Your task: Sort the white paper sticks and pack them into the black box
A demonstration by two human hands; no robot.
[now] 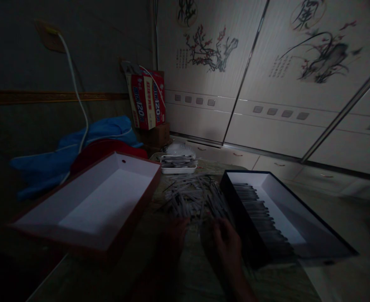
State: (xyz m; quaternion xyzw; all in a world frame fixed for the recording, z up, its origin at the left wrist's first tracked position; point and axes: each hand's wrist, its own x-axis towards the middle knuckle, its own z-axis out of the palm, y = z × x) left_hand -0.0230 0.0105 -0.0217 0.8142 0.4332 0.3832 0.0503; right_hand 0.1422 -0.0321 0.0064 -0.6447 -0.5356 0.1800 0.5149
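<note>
The right hand [225,237] is low over the bench [200,272], its fingers curled and the thumb brought near to them; whether a piece is pinched there, I am not able to say, because the picture is dark and blurred. The left hand [176,230] is beside it, a little apart, with its fingertips at the near edge of the loose slender pieces [185,201]. Its grip is also too dark to judge.

These loose pieces lie on the bench straight ahead of both hands, on the far side from the person. In front of the left hand they cross each other in many directions. In front of the right hand there is a more ordered group [215,199], whose long axis runs away from the person, with the far ends leaning somewhat to the left. For this group the right hand is the nearer one.

The dark-walled box [284,205] is just to the right of this group, and the right hand is also the nearer one to it. Inside, a row of dark pieces [260,216] lies side by side along the left wall, and their long axis goes roughly from left to right, so it stands across the direction of the group on the bench.
</note>
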